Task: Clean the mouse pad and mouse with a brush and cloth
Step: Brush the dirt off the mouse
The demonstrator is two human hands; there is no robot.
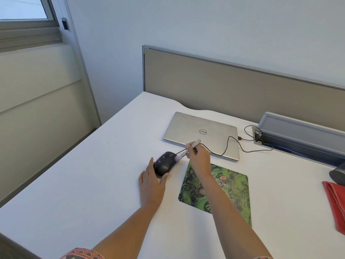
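Just left of the mouse pad (231, 191), the person's left hand (151, 184) lies flat on the white desk (93, 174). Its fingers are straight, and the near end of the black mouse (164, 164) sits in the fork between thumb and forefinger, off the pad's far-left corner. A few crumbs lie by the thumb.

A small brush (183, 153) has its pale bristles on the mouse's far right side. The right hand (197, 159) pinches its handle with curled fingers, above the pad's far-left corner, with the forearm crossing the green pad.

Beyond the pad lies a closed silver laptop (201, 133), and the mouse's cable (226, 144) loops over its lid. Well to the right of the pad, a folded red cloth (336, 204) lies at the edge of view.
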